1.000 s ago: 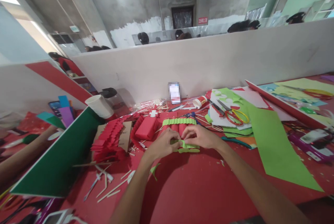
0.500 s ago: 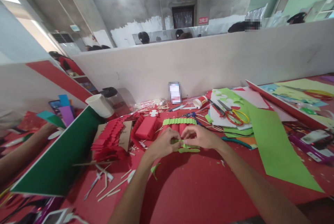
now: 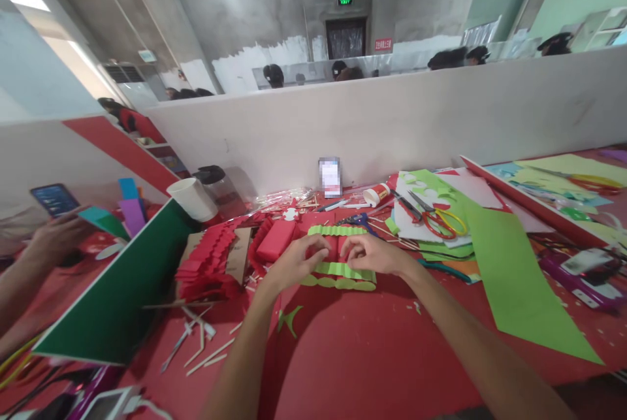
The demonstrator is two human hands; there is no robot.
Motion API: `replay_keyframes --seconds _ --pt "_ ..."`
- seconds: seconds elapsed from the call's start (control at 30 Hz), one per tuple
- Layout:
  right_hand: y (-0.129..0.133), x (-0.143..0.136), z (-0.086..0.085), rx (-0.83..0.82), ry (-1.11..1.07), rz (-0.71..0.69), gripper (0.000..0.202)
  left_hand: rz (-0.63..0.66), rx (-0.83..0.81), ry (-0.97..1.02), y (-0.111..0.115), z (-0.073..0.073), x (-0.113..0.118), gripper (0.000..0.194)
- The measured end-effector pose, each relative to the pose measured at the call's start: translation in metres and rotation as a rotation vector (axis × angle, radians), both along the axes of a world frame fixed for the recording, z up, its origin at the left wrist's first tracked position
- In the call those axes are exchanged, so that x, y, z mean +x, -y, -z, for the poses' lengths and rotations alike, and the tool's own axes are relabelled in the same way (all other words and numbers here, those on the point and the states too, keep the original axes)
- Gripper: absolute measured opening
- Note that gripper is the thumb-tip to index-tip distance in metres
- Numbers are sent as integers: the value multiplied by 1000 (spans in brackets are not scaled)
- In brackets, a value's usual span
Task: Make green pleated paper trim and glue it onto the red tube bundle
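Observation:
Several red rolls (image 3: 333, 249) lie side by side in front of me, crossed by a scalloped light-green strip (image 3: 337, 230) at the far end. A second green strip (image 3: 345, 270) crosses them nearer to me, with green rounded pieces (image 3: 337, 283) along the near edge. My left hand (image 3: 301, 258) is at the left side of the rolls, its thumb and fingers curled together. From the right, my right hand (image 3: 375, 255) reaches over the rolls with bent fingers drawn in. What either hand pinches, if anything, is too small to make out.
Left are a red wrapped block (image 3: 277, 241), pleated red paper (image 3: 208, 257) on cardboard and a green divider (image 3: 117, 283), with another person's hand (image 3: 53, 237) beyond. Right lie scissors (image 3: 443, 223) and green sheets (image 3: 519, 270). A phone (image 3: 330, 178) leans at the back.
My fingers have moved off the near green strip, up towards the middle of the rolls, uncovering the strip and rounded pieces. At the left, the other person's hand has come into view near a phone.

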State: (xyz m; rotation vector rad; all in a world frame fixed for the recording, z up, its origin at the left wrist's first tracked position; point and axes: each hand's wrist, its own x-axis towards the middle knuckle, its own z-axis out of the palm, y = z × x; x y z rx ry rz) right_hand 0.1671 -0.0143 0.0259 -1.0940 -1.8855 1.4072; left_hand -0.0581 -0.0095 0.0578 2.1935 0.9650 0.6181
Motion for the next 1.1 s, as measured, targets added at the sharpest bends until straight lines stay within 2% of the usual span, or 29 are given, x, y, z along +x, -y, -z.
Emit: replay_keyframes --seconds 0.17,0.3,0.43,0.57,0.8,1.1 --pt "1 -2 1 -16 -15 -11 21 47 18 -21 6 -3 -2 16" --pt "2 0 2 -31 -23 -7 23 128 110 -141 11 2 6 24" --pt "1 1 7 -8 -14 -5 20 178 170 -208 10 7 8 18" --pt "1 2 12 30 -2 8 20 139 188 -195 9 6 6 21" --pt "5 2 12 31 19 29 18 144 74 -204 9 0 1 22" --pt "7 3 11 44 -27 26 15 138 191 -227 10 0 1 19"
